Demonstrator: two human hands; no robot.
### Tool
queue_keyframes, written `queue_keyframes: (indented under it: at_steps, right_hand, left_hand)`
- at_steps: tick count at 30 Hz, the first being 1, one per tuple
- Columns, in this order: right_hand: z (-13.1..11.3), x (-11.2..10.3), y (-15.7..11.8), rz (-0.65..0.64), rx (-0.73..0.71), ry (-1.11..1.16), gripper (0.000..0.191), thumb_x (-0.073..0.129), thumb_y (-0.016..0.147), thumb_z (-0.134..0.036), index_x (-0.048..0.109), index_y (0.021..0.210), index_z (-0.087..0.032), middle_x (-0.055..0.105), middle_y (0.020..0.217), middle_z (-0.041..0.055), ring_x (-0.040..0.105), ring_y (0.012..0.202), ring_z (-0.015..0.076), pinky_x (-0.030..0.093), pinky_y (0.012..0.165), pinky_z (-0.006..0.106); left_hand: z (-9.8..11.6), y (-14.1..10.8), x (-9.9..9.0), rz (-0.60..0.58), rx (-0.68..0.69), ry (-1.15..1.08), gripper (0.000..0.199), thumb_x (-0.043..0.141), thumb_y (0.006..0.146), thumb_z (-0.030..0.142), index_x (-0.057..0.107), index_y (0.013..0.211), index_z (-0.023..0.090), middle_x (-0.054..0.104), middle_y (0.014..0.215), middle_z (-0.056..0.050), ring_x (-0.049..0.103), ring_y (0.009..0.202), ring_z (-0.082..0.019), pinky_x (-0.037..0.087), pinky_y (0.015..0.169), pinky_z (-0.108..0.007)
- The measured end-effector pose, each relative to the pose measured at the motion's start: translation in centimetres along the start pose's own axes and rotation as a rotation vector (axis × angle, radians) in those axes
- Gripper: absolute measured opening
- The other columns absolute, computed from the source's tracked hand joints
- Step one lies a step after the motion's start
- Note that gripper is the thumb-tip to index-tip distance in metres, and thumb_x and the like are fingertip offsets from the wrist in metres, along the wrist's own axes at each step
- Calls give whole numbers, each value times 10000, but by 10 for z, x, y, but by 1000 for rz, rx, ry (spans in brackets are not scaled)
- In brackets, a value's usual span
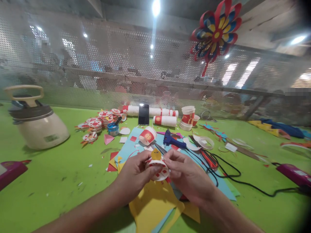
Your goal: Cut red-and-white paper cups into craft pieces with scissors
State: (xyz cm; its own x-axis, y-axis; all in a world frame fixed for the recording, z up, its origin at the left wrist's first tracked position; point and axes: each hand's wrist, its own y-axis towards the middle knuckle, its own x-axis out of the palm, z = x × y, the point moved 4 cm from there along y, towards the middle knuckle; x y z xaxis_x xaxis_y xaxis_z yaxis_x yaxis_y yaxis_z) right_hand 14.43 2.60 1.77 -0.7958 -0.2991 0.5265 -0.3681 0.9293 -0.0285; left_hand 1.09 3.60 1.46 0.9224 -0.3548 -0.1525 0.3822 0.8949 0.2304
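Between my two hands is a small round paper-cup craft [162, 174], white with red patches, with a yellow paper piece [156, 154] standing up at its far edge. My left hand [138, 168] is closed on its left side, the thumb lying across the front. The fingers of my right hand [183, 170] pinch its right edge; exactly which part they grip is partly hidden. Just beyond lie a tipped red-and-white paper cup [147, 136] and a blue glue gun [174, 141] on light blue paper [132, 141]. Yellow paper [155, 204] spreads beneath my hands.
A cream kettle [40, 124] stands at left. Several finished cup crafts [93, 124] sit near a blue tin [113, 129]. Behind are a phone [143, 114], stacked cups [165, 121] and a cup pile [188, 117]. A black cord [255, 187] runs right to a purple power strip [293, 174].
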Motion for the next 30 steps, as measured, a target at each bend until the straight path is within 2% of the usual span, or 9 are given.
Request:
queue_keyframes:
  at_steps: [8,13,17,21,26,30]
  right_hand:
    - [1,-2,3,13,18,32,186,775,667,-217,601,644,-157,612,632,-23,513,553,91,376,564,223]
    - [4,-3,2,38,-10,-19,184,738,714,-237,589,642,-156,576,616,-26,496,560,92,368,568,217]
    - [2,-5,4,39,-50,-118,205,651,810,-303,612,676,-152,575,667,-3,506,620,112,394,615,234]
    - [-4,-9,5,37,-108,-268,293,550,877,-407,665,790,-152,598,729,19,535,694,143,418,671,274]
    - [-11,-6,4,32,-131,-506,193,729,753,-325,677,805,-147,631,741,13,538,684,135,404,647,260]
    - [-13,-2,2,29,-149,-576,202,742,730,-333,671,790,-153,630,708,-2,535,629,120,414,612,256]
  left_hand:
    - [1,-1,4,-21,-27,-45,239,586,777,395,541,759,162,511,677,8,434,592,-125,343,532,-242]
    - [-2,0,3,-31,-57,-70,274,602,775,416,522,758,154,497,648,16,434,564,-118,340,517,-241]
    - [-5,2,0,-36,-119,-125,320,622,763,458,508,750,159,506,637,22,452,556,-114,344,515,-234]
    - [-7,4,-3,-36,-137,-183,326,631,763,459,499,751,161,541,667,11,475,580,-116,363,534,-234]
    - [-9,6,-6,3,-134,-197,348,631,759,476,537,787,142,560,682,2,479,581,-113,361,543,-234]
    - [-4,4,-8,1,-125,-210,321,656,752,444,542,754,144,529,637,13,487,576,-118,377,535,-233]
